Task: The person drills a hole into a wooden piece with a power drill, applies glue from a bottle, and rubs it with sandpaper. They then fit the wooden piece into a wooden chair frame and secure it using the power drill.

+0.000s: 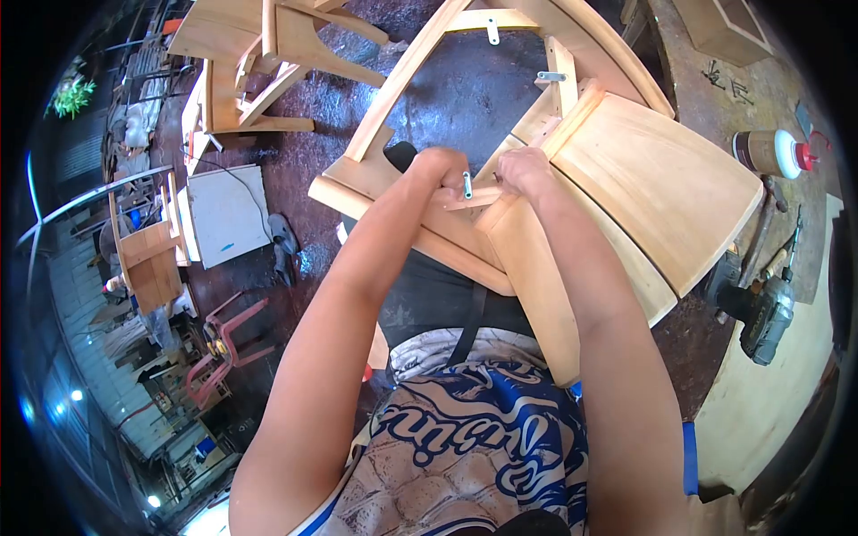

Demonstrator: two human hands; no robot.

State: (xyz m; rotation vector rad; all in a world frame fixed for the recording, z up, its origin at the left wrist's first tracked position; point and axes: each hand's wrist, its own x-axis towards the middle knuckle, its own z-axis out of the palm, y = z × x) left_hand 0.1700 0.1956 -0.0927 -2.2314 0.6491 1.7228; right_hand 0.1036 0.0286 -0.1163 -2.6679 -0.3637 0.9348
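An unfinished wooden chair frame (375,107) lies across my lap with its underside toward me. My left hand (442,168) is closed at a wooden corner brace (483,196), right beside a small metal bracket (466,185). Just to the right, my right hand (525,170) is closed in a pinch near the same brace; whatever its fingers hold is too small to make out. Two similar metal brackets, one at the top (492,32) and one on the right (550,77), sit on the frame's other braces. Slatted wooden panels (657,170) form the frame's right side.
A workbench on the right carries a glue bottle (770,154), a cordless drill (767,322), a hammer (758,228) and loose metal pieces (740,89). Wooden chair parts (241,45) stand at upper left, near a white panel (228,214). A pink stool (223,344) is on the left floor.
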